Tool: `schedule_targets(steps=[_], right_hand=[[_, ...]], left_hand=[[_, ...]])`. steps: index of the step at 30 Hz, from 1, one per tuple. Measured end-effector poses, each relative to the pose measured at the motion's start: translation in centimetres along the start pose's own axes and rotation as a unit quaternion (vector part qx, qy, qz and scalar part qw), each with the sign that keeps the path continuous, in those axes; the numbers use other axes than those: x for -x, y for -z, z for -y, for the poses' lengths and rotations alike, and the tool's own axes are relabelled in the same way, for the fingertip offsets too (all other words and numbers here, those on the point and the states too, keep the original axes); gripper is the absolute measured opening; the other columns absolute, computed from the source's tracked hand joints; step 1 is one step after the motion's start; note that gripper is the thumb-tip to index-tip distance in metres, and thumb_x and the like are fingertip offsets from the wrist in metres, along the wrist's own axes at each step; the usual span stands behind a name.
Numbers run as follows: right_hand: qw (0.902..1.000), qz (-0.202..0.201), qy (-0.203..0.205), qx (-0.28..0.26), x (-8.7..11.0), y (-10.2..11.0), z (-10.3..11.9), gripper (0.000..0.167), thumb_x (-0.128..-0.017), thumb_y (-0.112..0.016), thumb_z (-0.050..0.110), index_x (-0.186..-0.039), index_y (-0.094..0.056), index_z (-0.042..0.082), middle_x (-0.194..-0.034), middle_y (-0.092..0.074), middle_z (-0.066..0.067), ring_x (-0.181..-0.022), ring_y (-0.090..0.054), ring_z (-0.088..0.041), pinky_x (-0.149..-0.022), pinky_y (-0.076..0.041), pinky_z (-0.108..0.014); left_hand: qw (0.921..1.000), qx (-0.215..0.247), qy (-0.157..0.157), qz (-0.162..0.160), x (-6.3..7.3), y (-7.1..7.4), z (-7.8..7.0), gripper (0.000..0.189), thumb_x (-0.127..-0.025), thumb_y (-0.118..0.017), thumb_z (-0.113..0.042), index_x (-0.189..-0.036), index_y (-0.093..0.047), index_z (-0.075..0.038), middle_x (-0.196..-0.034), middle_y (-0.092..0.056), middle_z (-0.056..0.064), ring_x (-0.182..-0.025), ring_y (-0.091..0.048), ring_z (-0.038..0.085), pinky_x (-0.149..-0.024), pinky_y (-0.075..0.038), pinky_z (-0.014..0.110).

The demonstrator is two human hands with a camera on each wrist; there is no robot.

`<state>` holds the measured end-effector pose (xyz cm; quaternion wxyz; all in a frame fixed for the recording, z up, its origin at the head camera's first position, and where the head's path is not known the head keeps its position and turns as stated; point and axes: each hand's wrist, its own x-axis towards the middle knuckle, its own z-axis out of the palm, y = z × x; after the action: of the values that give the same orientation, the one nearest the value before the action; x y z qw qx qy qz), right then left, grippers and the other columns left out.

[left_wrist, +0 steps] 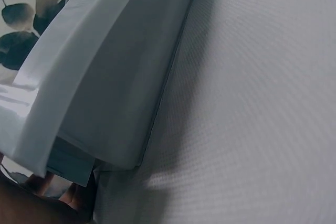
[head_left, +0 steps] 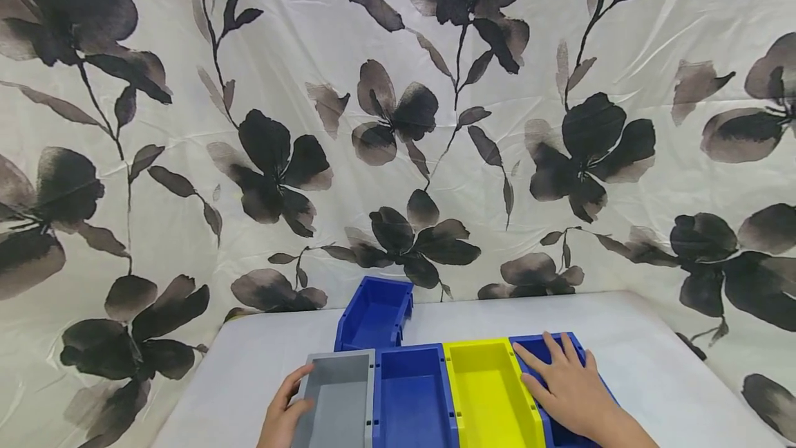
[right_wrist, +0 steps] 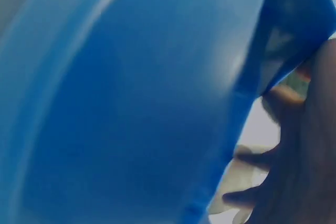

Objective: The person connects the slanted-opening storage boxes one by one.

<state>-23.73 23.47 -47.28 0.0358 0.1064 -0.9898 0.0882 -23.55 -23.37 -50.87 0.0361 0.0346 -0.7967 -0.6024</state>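
Observation:
Four bins stand side by side on the table: a grey bin, a blue bin, a yellow bin and another blue bin at the right end. My left hand holds the grey bin's left side, thumb at the rim and fingers bent by its far corner. In the left wrist view, the grey bin's outer wall partly hides that hand. My right hand lies spread over the right-end blue bin, its thumb near the wall beside the yellow bin. That blue bin fills much of the right wrist view.
A separate blue bin sits at an angle behind the grey and blue bins. The white-covered table extends to both sides. A floral cloth hangs behind its back edge.

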Motion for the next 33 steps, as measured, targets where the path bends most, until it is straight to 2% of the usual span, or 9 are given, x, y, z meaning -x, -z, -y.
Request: schedule_targets(steps=[4, 7, 14, 19, 25, 29, 33], right_hand=[[0.9998, 0.015, 0.007, -0.011, -0.3, 0.0, -0.1, 0.061, -0.096, -0.03, 0.066, -0.148, -0.04, 0.035, -0.152, -0.034, -0.018, -0.134, -0.021, -0.058, -0.092, -0.01, -0.081], [0.9993, 0.027, 0.012, -0.021, -0.4, 0.5, -0.1, 0.061, -0.096, -0.034, 0.064, -0.147, -0.043, 0.033, -0.151, -0.035, -0.019, -0.134, -0.023, -0.057, -0.092, -0.011, -0.081], [0.9967, 0.055, 0.048, -0.034, -1.0, 2.3, 0.0, 0.058, -0.094, -0.048, 0.058, -0.143, -0.051, 0.026, -0.146, -0.04, -0.022, -0.131, -0.035, -0.05, -0.093, -0.025, -0.075], [0.9944, 0.073, 0.064, -0.043, -1.8, 3.5, 0.1, 0.054, -0.093, -0.058, 0.049, -0.139, -0.056, 0.021, -0.14, -0.047, -0.023, -0.125, -0.045, -0.046, -0.094, -0.032, -0.069], [0.9916, 0.055, 0.097, -0.065, -3.7, 4.5, 1.2, 0.042, -0.092, -0.065, 0.034, -0.129, -0.064, 0.014, -0.129, -0.058, -0.015, -0.114, -0.057, -0.035, -0.093, -0.042, -0.059], [0.9903, 0.041, 0.113, -0.07, -5.2, 4.7, 2.4, 0.037, -0.092, -0.065, 0.027, -0.126, -0.065, 0.013, -0.125, -0.06, -0.008, -0.111, -0.059, -0.028, -0.093, -0.044, -0.053], [0.9875, 0.042, 0.129, -0.081, -6.7, 4.9, 3.8, 0.035, -0.093, -0.065, 0.027, -0.124, -0.066, 0.012, -0.124, -0.061, -0.007, -0.115, -0.057, -0.03, -0.096, -0.042, -0.053]], left_hand=[[1.0, -0.005, -0.005, -0.001, 0.0, 0.2, 0.2, 0.059, -0.085, -0.054, -0.001, -0.142, -0.043, -0.003, -0.135, -0.044, 0.034, -0.112, -0.053, 0.043, -0.077, -0.048, 0.047], [1.0, -0.001, -0.001, 0.004, 0.0, 0.1, 0.2, 0.059, -0.085, -0.054, -0.001, -0.143, -0.042, -0.003, -0.135, -0.043, 0.035, -0.111, -0.054, 0.043, -0.077, -0.048, 0.048], [0.9999, 0.007, 0.01, 0.001, 0.2, 0.0, 0.3, 0.059, -0.085, -0.052, -0.001, -0.143, -0.041, -0.003, -0.135, -0.042, 0.036, -0.108, -0.055, 0.042, -0.075, -0.049, 0.049], [0.9999, -0.002, 0.015, -0.003, 0.2, 0.1, 0.2, 0.058, -0.086, -0.053, -0.003, -0.143, -0.043, -0.006, -0.137, -0.041, 0.035, -0.113, -0.051, 0.044, -0.078, -0.048, 0.051], [0.9999, -0.009, 0.008, -0.006, 0.4, 0.4, 0.0, 0.057, -0.087, -0.053, -0.004, -0.143, -0.044, -0.008, -0.138, -0.041, 0.033, -0.118, -0.047, 0.045, -0.079, -0.047, 0.051], [1.0, 0.002, -0.001, -0.002, 0.4, 0.3, 0.1, 0.056, -0.087, -0.052, -0.003, -0.143, -0.043, -0.007, -0.137, -0.041, 0.033, -0.117, -0.046, 0.045, -0.078, -0.047, 0.051], [1.0, 0.006, -0.004, 0.004, 0.4, 0.2, 0.2, 0.057, -0.088, -0.052, -0.002, -0.143, -0.042, -0.005, -0.135, -0.042, 0.034, -0.114, -0.049, 0.043, -0.076, -0.047, 0.05]])
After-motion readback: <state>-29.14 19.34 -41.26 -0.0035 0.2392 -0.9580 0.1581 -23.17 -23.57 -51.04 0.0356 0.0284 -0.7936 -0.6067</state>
